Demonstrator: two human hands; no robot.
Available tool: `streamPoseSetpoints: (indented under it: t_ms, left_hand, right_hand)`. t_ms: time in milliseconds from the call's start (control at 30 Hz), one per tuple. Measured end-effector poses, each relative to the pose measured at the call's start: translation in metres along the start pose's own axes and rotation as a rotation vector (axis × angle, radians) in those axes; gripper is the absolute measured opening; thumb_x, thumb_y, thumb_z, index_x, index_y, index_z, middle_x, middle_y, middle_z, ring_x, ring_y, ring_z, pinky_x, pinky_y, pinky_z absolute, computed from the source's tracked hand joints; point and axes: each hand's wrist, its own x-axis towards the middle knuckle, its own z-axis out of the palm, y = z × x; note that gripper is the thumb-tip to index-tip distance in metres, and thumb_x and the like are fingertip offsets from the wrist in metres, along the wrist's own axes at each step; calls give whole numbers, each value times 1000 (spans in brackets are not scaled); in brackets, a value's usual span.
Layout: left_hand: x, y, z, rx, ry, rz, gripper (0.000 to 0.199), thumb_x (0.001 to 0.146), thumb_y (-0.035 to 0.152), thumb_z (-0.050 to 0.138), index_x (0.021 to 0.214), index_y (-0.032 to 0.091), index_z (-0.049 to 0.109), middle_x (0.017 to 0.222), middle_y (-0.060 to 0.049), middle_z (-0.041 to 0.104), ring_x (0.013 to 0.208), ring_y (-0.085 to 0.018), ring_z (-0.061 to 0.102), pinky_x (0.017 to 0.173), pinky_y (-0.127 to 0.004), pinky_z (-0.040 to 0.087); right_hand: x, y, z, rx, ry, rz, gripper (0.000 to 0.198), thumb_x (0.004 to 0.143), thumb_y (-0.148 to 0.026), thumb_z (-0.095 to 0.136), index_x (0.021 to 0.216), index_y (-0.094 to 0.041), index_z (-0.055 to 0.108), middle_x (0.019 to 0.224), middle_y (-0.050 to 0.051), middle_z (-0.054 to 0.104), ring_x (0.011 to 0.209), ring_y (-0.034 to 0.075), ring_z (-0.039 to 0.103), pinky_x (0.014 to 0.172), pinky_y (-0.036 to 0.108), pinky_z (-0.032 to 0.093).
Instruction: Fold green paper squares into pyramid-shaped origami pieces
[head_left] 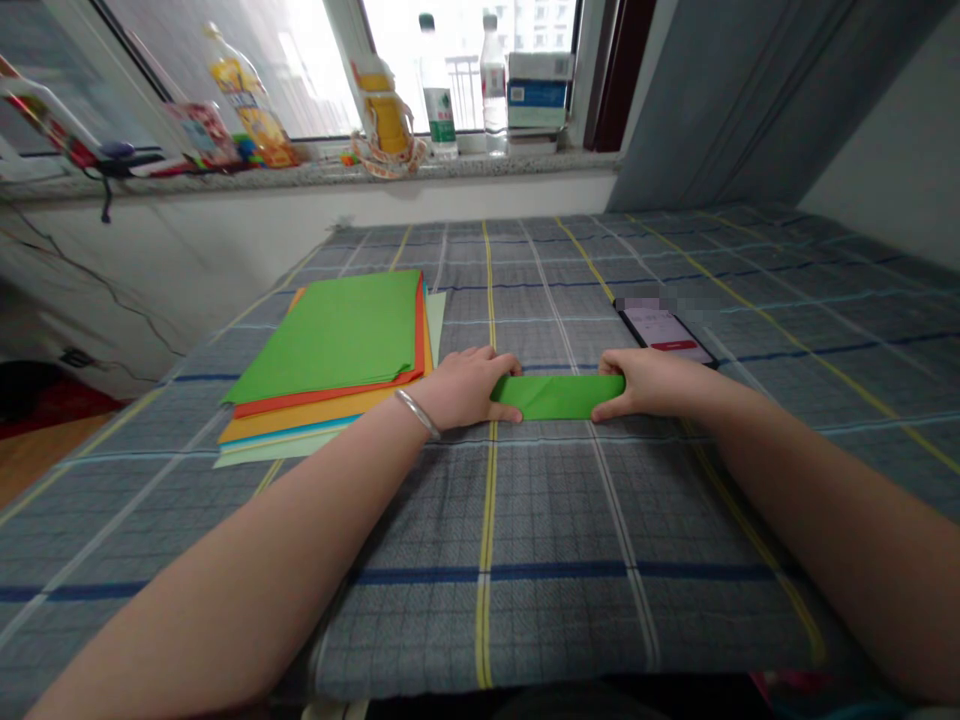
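Note:
A green strip of folded paper [559, 397] lies across the middle of the checked cloth, its long side running left to right. My left hand [474, 385] grips its left end, thumb at the near edge and fingers at the far edge. At the right end, my right hand [637, 382] pinches the strip in the same way. A faint diagonal crease shows on its upper face. Beside my left hand rests a stack of coloured paper [337, 335], green on top, with red, orange, blue and pale green sheets below.
A phone [666, 332] with a lit screen lies just beyond my right hand. The checked cloth [555, 620] covers the surface. On the windowsill [480, 172] stand water bottles [439, 95], a yellow bottle [386, 110], a juice bottle [251, 100] and boxes [538, 95].

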Motion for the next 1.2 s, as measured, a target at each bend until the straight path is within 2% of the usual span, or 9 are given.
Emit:
streamPoseSetpoints:
  t_ms: [133,267,433,533,700,900,1000,1100,1200]
  left_hand:
    - [3,-9,6,-97,-6,52,57,76,57,69,117,20,57,106,-9,61,101,-27,59,87,-35,45]
    - [5,-14,10,-110,2,85,47,84,53,61,116,18,56,106,-9,61,101,-26,58,89,-36,45]
    - [6,-5,14,-22,82,70,33,95,45,47,111,17,57,101,-9,60,97,-24,58,87,-37,45]
    - [7,1,16,48,118,48,29,99,39,41,102,15,57,98,-9,60,94,-23,58,86,-37,45]
    - [9,2,17,131,120,74,27,98,37,45,98,14,58,95,-8,61,92,-23,59,85,-35,45]
    - [8,1,18,130,143,76,25,99,34,44,98,15,59,94,-7,62,90,-22,59,82,-34,45]
    - [8,1,19,136,193,87,33,97,45,47,100,15,60,95,-8,63,91,-23,59,82,-35,44]
    - [6,2,18,147,307,144,57,85,68,49,105,17,61,98,-8,63,93,-26,57,85,-40,42]
    - [5,5,17,172,390,235,73,77,79,47,114,18,60,103,-10,63,95,-28,56,90,-43,40]
  right_hand:
    - [2,9,0,110,-14,-35,44,62,-58,73,87,-24,59,81,3,70,69,22,64,54,31,41]
    - [1,8,-3,181,-54,-17,47,68,-59,68,97,-21,61,83,5,69,71,21,63,58,30,42]
    - [1,2,-4,191,-56,3,42,75,-63,60,83,-21,62,80,4,67,70,20,60,59,30,39]
    - [5,5,-1,298,-111,9,35,74,-56,64,75,-21,59,68,1,63,61,16,55,54,29,36]
    - [8,11,0,460,-235,11,26,75,-46,62,77,-21,59,61,-1,59,50,12,46,48,27,31]
    - [0,5,-7,283,-194,-25,36,64,-51,74,81,-22,63,69,0,65,60,16,57,53,28,37]
    - [-5,-1,-11,285,-259,-22,35,63,-48,76,82,-22,64,67,-1,66,60,17,60,53,28,38]
    - [-8,-6,-11,441,-312,17,29,67,-40,74,85,-22,62,64,-1,66,56,15,59,50,26,38]
    - [-7,-11,-6,555,-261,-24,24,70,-35,73,85,-21,62,66,-2,68,50,11,54,46,24,35]
